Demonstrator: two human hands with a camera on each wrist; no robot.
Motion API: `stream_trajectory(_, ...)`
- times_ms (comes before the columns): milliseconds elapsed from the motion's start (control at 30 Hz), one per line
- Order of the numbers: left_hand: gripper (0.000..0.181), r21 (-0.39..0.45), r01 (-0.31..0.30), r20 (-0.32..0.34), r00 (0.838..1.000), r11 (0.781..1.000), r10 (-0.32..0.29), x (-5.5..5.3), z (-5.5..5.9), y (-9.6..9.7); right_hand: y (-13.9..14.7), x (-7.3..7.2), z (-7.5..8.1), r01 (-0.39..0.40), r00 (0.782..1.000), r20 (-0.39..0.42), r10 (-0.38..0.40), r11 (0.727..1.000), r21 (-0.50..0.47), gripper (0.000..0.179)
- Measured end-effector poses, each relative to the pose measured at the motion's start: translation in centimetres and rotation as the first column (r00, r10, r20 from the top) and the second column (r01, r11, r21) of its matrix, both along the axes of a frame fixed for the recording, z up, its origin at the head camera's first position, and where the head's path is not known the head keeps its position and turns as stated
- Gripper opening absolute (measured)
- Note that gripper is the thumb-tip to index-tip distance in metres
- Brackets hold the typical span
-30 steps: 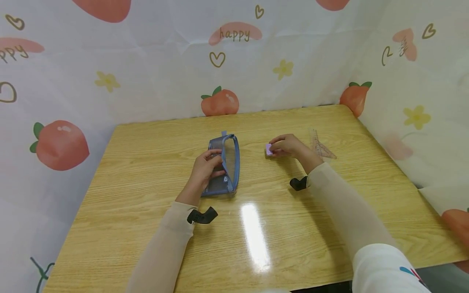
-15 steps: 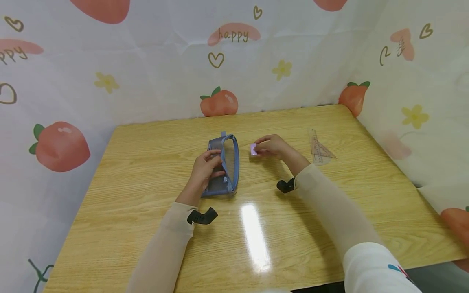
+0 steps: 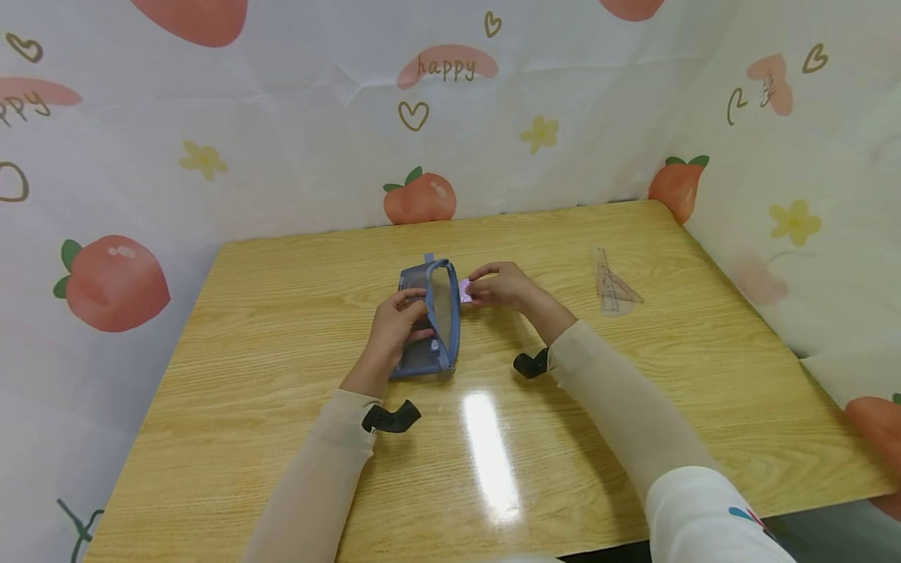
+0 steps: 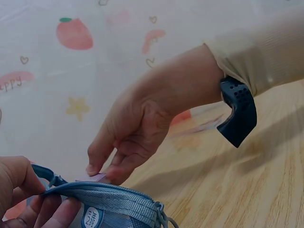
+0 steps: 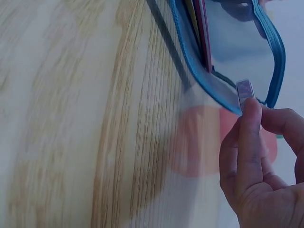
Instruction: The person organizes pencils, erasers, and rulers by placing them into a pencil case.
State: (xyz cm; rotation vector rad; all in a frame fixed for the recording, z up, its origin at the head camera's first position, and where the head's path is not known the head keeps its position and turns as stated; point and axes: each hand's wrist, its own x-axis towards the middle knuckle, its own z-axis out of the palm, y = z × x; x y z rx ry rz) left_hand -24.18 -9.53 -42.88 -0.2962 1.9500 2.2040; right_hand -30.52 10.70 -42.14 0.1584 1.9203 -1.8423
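A see-through blue pencil case (image 3: 454,320) lies on the table with its zipped mouth spread and facing right. My left hand (image 3: 394,324) pinches the near flap of that mouth between thumb and fingers. Between the right thumb and fingertips is a small lilac eraser (image 3: 465,292), thin and shiny in the right wrist view. My right hand (image 3: 501,287) brings it right at the rim of the case. Inside the case, long thin pencils (image 5: 204,38) show in the right wrist view. The left wrist view shows a zip pull (image 4: 167,216) hanging at the case's corner.
Clear drawing tools lie to the right on the wooden table (image 3: 281,328): a straight ruler (image 3: 601,270), a set square (image 3: 624,292) and a rounded protractor (image 3: 619,310). A printed cloth (image 3: 317,133) hangs behind and at both sides.
My right hand has carried the eraser leftward from near the drawing tools to the mouth of the pencil case. The left hand keeps its grip on the case almost unmoved.
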Motion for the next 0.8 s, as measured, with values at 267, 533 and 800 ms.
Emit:
stream_trajectory(267, 0.034, -0.009, 0.004, 0.017, 1.000, 1.000, -0.004, 0.0, -0.2, 0.3, -1.4, -0.1, -0.4, 0.048, 0.999, -0.006, -0.048, 0.998, -0.047, 0.032)
stream_trajectory(533, 0.033, -0.003, 0.020, 0.011, 1.000, 1.000, -0.020, 0.1, -0.4, 0.5, -2.7, 0.0, -1.0, 0.049, 0.997, -0.067, -0.048, 0.999, 0.018, 0.031)
stream_trajectory(800, 0.034, -0.012, 0.029, 0.006, 1.000, 1.000, -0.029, 0.1, -0.6, 0.7, -3.6, 0.5, -2.0, 0.073, 0.990, -0.130, -0.058, 0.991, 0.110, 0.030)
